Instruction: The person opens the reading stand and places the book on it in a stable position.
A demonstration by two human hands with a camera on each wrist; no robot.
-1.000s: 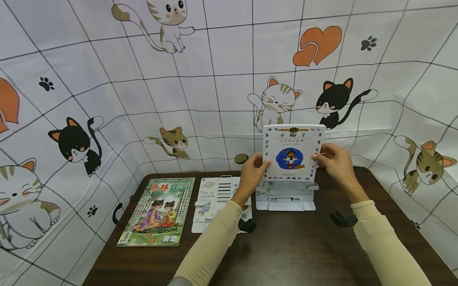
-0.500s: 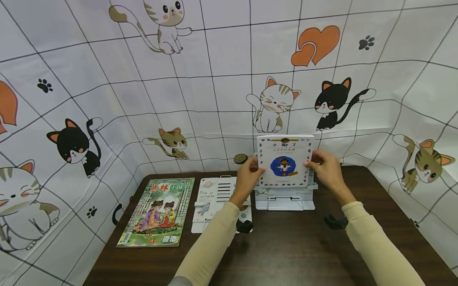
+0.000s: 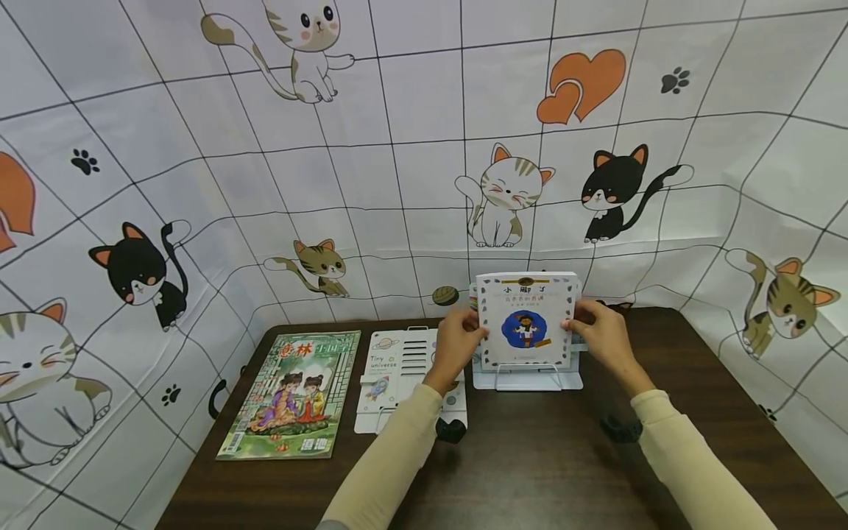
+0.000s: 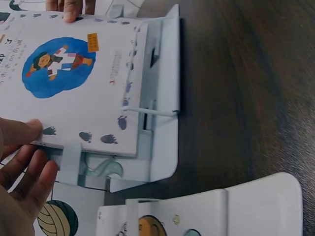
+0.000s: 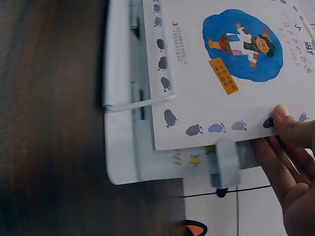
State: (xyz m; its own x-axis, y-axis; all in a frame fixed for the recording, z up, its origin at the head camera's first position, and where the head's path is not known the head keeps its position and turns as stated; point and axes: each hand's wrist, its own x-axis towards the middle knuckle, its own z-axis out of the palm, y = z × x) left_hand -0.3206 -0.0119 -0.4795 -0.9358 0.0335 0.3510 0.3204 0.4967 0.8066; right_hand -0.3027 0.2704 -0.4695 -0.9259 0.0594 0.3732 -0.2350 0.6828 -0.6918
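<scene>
A white book (image 3: 526, 320) with a blue oval picture stands upright, leaning against a pale book stand (image 3: 486, 380). Its lower edge sits at the stand's wire page holder (image 5: 140, 104), whose arms cross in front of the cover. My left hand (image 3: 456, 346) pinches the book's left edge, thumb on the cover and fingers behind. On the opposite edge, my right hand (image 3: 604, 338) holds it the same way. The left wrist view shows the left thumb (image 4: 22, 132) on the cover near a side tab (image 4: 71, 162) of the stand.
Left of the stand lies a second, flat white book stand (image 3: 384, 368) printed "Tiny universe". Further left is a green magazine (image 3: 291, 397) on the dark wooden table (image 3: 530, 464). A cat-patterned cloth (image 3: 424, 177) hangs behind and around the table.
Both hands have brought the book down and slightly left, from above the stand onto its front. Its lower edge now reaches the wire page holder. The magazine and second stand stay put.
</scene>
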